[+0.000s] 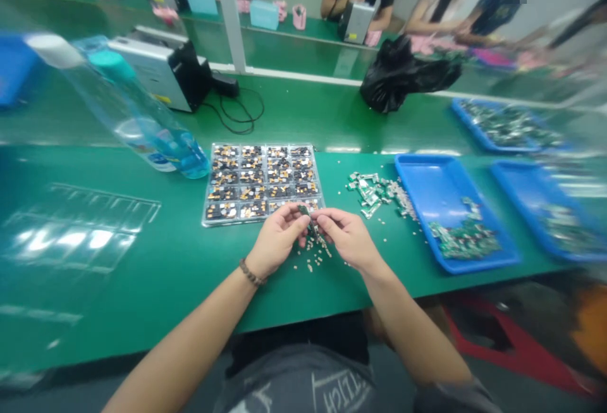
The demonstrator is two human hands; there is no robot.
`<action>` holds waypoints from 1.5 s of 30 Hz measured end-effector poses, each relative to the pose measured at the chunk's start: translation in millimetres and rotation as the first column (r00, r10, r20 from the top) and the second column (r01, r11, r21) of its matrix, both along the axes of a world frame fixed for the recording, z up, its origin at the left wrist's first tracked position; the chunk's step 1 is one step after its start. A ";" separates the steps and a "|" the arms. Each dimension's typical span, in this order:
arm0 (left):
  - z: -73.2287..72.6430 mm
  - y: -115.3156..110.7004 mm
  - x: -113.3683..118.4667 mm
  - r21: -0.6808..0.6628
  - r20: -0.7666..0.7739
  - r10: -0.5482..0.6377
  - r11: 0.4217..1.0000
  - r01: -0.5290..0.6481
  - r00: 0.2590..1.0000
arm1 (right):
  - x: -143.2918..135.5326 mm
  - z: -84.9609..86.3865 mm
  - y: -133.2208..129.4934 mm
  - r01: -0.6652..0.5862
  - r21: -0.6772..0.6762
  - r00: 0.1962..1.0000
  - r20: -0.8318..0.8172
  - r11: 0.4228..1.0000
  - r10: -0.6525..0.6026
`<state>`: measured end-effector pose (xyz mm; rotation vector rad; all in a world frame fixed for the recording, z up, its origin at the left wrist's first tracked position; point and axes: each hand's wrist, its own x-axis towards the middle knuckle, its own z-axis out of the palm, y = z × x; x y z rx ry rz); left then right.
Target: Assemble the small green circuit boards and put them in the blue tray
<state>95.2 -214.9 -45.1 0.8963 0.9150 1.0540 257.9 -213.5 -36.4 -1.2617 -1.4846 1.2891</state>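
L hand point(275, 236): fingers pinch sm. dark pc point(304, 210). R hand point(349, 234): fingers at it, can't tell if gripping. Loose bits point(310, 267) below, twd front edge of bench point(190, 261).

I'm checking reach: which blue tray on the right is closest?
Nearest the right hand is the blue tray beside loose green board pieces; the others sit farther right.

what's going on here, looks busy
The left hand pinches a small dark piece, and the right hand has its fingertips up close to it. Loose bits lie scattered on the green table below. Just beyond the hands is a clear tray of sorted parts. To the right, a blue bin holds green boards, with a loose pile on its left.
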 end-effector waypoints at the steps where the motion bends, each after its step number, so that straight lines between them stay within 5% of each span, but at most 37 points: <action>1: -0.6 0.8 -0.9 -0.027 0.034 0.015 1.000 -0.014 0.999 | -0.6 -2.7 -1.2 -0.006 -0.037 0.999 -0.033 0.999 0.005; 13: -5.8 0.4 -1.2 -0.023 0.040 -0.025 0.999 0.026 0.999 | -4.4 -10.1 -15.3 -0.132 -0.170 0.983 -0.152 0.977 0.106; 16: -6.7 0.6 -0.8 0.006 -0.036 -0.052 0.999 0.053 0.998 | -5.4 -12.1 -16.0 -0.114 -0.075 0.993 -0.008 0.991 0.114; 21: -4.3 -6.9 0.0 0.208 -0.413 -0.071 0.963 0.170 0.908 | 26.2 0.2 -7.4 -0.214 0.014 0.934 0.294 0.977 0.200; 25: 0.5 -19.5 3.6 0.304 -0.466 -0.208 0.875 0.376 0.860 | 48.8 15.3 15.5 -0.050 0.092 0.932 0.363 0.995 0.014; 28: 4.8 -25.5 5.6 0.249 -0.415 -0.402 0.813 0.526 0.817 | 29.8 24.9 35.8 -0.138 0.244 0.898 0.439 0.960 0.017; 32: 6.2 -26.2 4.2 0.034 -0.165 -0.696 0.704 0.709 0.699 | -30.2 28.4 58.5 -0.550 0.324 0.744 0.609 0.769 0.276; 35: 2.9 -25.8 3.1 -0.024 -0.039 -0.775 0.632 0.775 0.630 | -68.2 23.7 69.8 -0.675 0.295 0.612 0.736 0.676 0.290; 40: -3.0 -26.9 4.9 -0.023 -0.005 -0.795 0.607 0.795 0.607 | -89.5 16.8 76.0 -0.703 0.215 0.480 0.847 0.678 0.228; 45: -0.7 -25.9 1.8 0.004 -0.030 -0.776 0.630 0.777 0.629 | -89.3 13.2 71.8 -0.679 0.155 0.448 0.862 0.718 0.238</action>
